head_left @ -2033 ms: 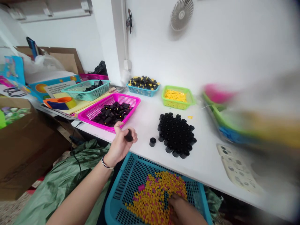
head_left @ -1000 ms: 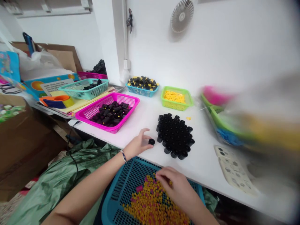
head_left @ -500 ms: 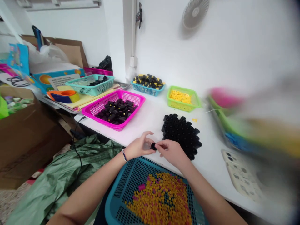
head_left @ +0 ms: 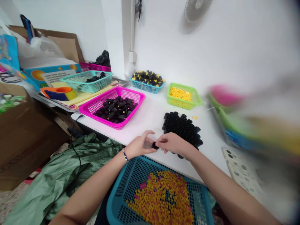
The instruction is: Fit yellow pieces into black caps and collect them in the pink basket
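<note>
My left hand (head_left: 138, 146) and my right hand (head_left: 172, 143) meet over the white table (head_left: 150, 117) near its front edge. Both pinch one small black cap (head_left: 154, 145) between their fingertips. Whether my right fingers also hold a small piece against the cap is hidden. Just behind my right hand stands a tight cluster of upright black caps (head_left: 181, 126). Below my hands a blue basket (head_left: 124, 190) holds a heap of small yellow and pink pieces (head_left: 161, 200).
A pink basket (head_left: 93, 107) of black caps sits at the left, a teal basket (head_left: 82, 82) behind it. A small blue basket (head_left: 146, 87) of black-and-yellow caps and a green basket (head_left: 182, 101) of yellow rings stand by the wall. A phone case (head_left: 241, 175) lies right; green cloth (head_left: 58, 178) hangs left.
My left hand set its cap down and took the single black cap from the table. My right hand left the blue basket and came up to pinch that cap too.
</note>
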`<state>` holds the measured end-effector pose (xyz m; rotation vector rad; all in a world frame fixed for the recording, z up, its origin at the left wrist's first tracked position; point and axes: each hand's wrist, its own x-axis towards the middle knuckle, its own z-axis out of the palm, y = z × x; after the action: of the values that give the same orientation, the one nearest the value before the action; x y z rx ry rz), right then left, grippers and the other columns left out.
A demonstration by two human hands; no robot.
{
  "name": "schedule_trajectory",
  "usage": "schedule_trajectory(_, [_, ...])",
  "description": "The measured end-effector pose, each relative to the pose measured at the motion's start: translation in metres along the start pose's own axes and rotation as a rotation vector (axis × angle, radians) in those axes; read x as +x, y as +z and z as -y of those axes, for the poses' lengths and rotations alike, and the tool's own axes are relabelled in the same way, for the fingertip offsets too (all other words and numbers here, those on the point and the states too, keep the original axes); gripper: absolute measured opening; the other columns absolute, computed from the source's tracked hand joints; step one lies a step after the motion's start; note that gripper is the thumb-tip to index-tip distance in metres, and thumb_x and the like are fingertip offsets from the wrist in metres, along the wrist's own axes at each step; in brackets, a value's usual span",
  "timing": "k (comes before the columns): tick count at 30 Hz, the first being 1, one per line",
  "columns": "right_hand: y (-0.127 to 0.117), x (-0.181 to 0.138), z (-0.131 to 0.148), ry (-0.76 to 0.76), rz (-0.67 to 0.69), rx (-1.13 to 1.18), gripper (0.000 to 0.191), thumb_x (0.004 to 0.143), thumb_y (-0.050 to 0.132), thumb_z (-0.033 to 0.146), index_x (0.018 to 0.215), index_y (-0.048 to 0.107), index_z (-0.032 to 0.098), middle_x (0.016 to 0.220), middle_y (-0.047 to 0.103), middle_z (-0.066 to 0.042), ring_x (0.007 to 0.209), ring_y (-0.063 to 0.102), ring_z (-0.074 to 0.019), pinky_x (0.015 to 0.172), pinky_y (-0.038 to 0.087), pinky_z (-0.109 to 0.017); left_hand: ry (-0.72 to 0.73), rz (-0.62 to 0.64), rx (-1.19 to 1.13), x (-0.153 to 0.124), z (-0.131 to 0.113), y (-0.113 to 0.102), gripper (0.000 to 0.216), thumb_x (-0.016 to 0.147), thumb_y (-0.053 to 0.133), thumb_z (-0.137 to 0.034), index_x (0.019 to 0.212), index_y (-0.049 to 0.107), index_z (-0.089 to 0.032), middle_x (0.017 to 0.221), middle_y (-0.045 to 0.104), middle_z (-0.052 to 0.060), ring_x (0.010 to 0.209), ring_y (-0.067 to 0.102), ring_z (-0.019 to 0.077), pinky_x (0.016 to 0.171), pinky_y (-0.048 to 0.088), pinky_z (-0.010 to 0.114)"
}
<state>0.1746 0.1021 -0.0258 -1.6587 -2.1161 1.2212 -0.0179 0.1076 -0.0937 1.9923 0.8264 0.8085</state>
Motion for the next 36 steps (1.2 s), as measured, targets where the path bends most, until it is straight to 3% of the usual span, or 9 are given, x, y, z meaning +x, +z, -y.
schedule_trajectory(6, [-0.010, 0.008, 0.007, 0.142, 0.118, 0.264, 0.020, 0.068, 0.069, 0.028, 0.084, 0.066, 0.016, 0.075, 0.068, -0.005, 0.060, 0.060, -0.0116, 0.060, 0.051, -0.025, 0.008, 0.014, -0.011, 0.000, 0.000, -0.002, 0.065, 0.071, 0.070, -0.033, 0.125, 0.034, -0.024, 0.093, 0.070, 0.005, 0.082, 0.066, 0.0182, 0.079, 0.049, 0.033])
schedule_trajectory(11, [-0.018, 0.018, 0.004, 0.190, 0.265, 0.383, 0.020, 0.060, 0.076, 0.029, 0.071, 0.070, 0.014, 0.066, 0.068, -0.004, 0.066, 0.063, -0.0139, 0.074, 0.052, -0.028, 0.024, 0.023, -0.014, -0.001, -0.001, -0.002, 0.068, 0.070, 0.071, -0.033, 0.125, 0.033, -0.023, 0.091, 0.069, 0.005, 0.083, 0.065, 0.0180, 0.080, 0.049, 0.033])
schedule_trajectory(20, [-0.016, 0.021, -0.004, 0.216, 0.282, 0.483, 0.024, 0.055, 0.080, 0.030, 0.072, 0.071, 0.014, 0.067, 0.069, -0.003, 0.065, 0.063, -0.0133, 0.080, 0.051, -0.031, 0.035, 0.036, 0.002, 0.000, 0.003, -0.003, 0.071, 0.070, 0.071, -0.036, 0.127, 0.031, -0.022, 0.089, 0.068, 0.005, 0.082, 0.065, 0.0176, 0.079, 0.049, 0.032])
schedule_trajectory(25, [-0.013, 0.024, 0.001, 0.198, 0.261, 0.394, 0.022, 0.057, 0.079, 0.029, 0.070, 0.071, 0.013, 0.071, 0.070, -0.006, 0.068, 0.064, -0.0156, 0.080, 0.052, -0.031, 0.070, 0.045, 0.020, -0.001, 0.000, -0.002, 0.066, 0.072, 0.069, -0.034, 0.126, 0.034, -0.022, 0.092, 0.068, 0.005, 0.084, 0.064, 0.0174, 0.082, 0.048, 0.032])
schedule_trajectory(28, [-0.015, 0.015, 0.005, 0.135, 0.144, 0.247, 0.025, 0.063, 0.074, 0.028, 0.082, 0.071, 0.013, 0.078, 0.070, -0.007, 0.073, 0.065, -0.0176, 0.077, 0.052, -0.031, 0.090, 0.028, 0.056, 0.002, -0.002, -0.001, 0.061, 0.075, 0.065, -0.031, 0.128, 0.036, -0.022, 0.099, 0.066, 0.005, 0.090, 0.062, 0.0178, 0.085, 0.046, 0.033])
schedule_trajectory(31, [-0.017, -0.014, 0.011, -0.008, -0.203, 0.032, 0.031, 0.071, 0.067, 0.035, 0.097, 0.068, 0.017, 0.083, 0.070, -0.006, 0.074, 0.064, -0.0182, 0.075, 0.051, -0.031, 0.081, -0.027, 0.116, 0.005, -0.003, -0.002, 0.037, 0.077, 0.062, -0.029, 0.112, 0.054, -0.020, 0.099, 0.064, 0.005, 0.092, 0.060, 0.0184, 0.088, 0.044, 0.034])
schedule_trajectory(33, [-0.013, -0.043, 0.012, -0.089, -0.384, 0.000, 0.029, 0.078, 0.059, 0.041, 0.097, 0.067, 0.021, 0.085, 0.069, -0.004, 0.076, 0.063, -0.0174, 0.074, 0.050, -0.029, 0.070, -0.073, 0.054, 0.005, -0.005, -0.003, 0.025, 0.078, 0.061, -0.028, 0.100, 0.056, -0.018, 0.101, 0.061, 0.007, 0.095, 0.057, 0.0187, 0.089, 0.043, 0.035])
schedule_trajectory(36, [0.010, -0.087, 0.001, -0.116, -0.428, 0.099, 0.028, 0.083, 0.051, 0.046, 0.088, 0.066, 0.023, 0.078, 0.068, -0.002, 0.072, 0.061, -0.0167, 0.066, 0.049, -0.026, 0.075, -0.140, -0.208, 0.000, -0.011, -0.004, 0.020, 0.082, 0.056, -0.025, 0.097, 0.046, -0.017, 0.109, 0.058, 0.010, 0.100, 0.055, 0.0178, 0.089, 0.042, 0.036])
